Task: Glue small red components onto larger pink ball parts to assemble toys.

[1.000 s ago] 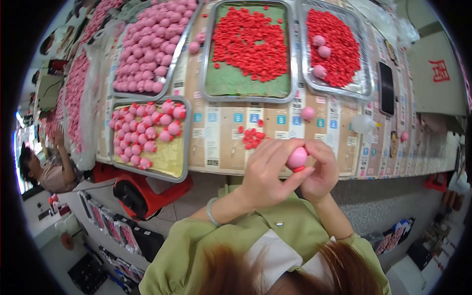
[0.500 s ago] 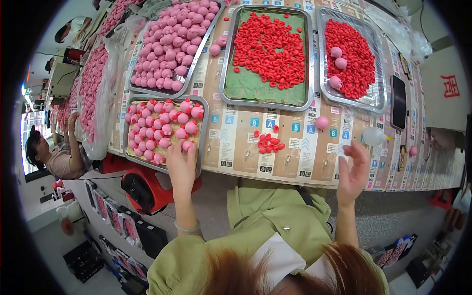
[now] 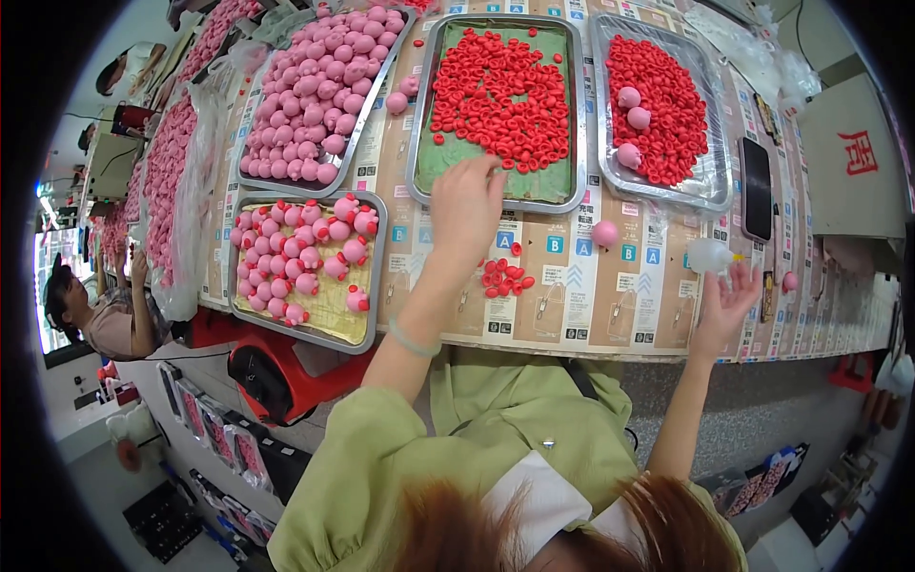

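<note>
Starting at the near edge of the tabletop [image 3: 591, 305]: a yellow-lined tray [image 3: 338, 322] is sitting toward the left, carrying pink balls with red bits [image 3: 295, 253] on them. A small cluster of loose red rings [image 3: 503, 279] is lying to the right of that. Farther along the near edge, the right hand [image 3: 726, 303] is resting palm-up and slack, fingers spread, not gripping anything I can see. A white squeeze bottle [image 3: 706, 255] is lying just past it, long axis running roughly along the near edge, tip pointing right; can't tell if they're touching.

Farther in, the left hand [image 3: 467, 210] is hovering over the near rim of the green-lined tray [image 3: 548, 186], and here's the bit that matters: the main pile of red rings [image 3: 496, 100] is lying right off its fingertips, toward the far edge. Left's clearly the closer hand; right's well apart. The rings are roundish, so no real long axis. The left grip is bunching at the tips, but honestly can't tell whether it's pinching a ring.

Toward the far left corner, a heap of plain pink balls [image 3: 324, 91] is sitting.
</note>
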`<state>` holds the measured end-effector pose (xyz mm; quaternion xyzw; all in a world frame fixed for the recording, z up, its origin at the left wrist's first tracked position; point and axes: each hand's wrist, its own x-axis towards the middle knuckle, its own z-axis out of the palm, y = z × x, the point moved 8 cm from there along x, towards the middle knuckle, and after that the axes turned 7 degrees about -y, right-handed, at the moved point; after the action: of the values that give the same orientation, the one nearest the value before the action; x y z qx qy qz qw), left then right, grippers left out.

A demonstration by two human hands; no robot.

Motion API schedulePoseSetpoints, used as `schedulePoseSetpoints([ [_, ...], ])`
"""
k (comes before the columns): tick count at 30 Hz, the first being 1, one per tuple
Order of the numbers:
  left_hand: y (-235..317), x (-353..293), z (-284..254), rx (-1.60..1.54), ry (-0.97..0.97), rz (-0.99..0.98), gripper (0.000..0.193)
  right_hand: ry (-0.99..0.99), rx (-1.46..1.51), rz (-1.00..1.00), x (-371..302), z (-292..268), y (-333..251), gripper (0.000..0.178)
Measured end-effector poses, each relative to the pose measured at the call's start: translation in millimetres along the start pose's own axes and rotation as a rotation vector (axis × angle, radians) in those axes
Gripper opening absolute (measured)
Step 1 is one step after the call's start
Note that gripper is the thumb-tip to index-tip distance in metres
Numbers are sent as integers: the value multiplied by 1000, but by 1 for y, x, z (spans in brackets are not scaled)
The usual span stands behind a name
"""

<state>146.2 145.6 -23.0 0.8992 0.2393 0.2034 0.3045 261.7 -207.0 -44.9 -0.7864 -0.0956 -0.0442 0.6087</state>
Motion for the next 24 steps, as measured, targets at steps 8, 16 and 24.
schedulePoseSetpoints([
  [8,-8,20,35,77,-116,4,13,-152,189,160,10,17,29,37],
  [16,-3,-5,7,-734,-1,-215,11,-45,454,99,-10,11,-11,33],
  [24,41,-83,25,-1776,-464,-631,17,-444,734,243,-44,74,-73,52],
])
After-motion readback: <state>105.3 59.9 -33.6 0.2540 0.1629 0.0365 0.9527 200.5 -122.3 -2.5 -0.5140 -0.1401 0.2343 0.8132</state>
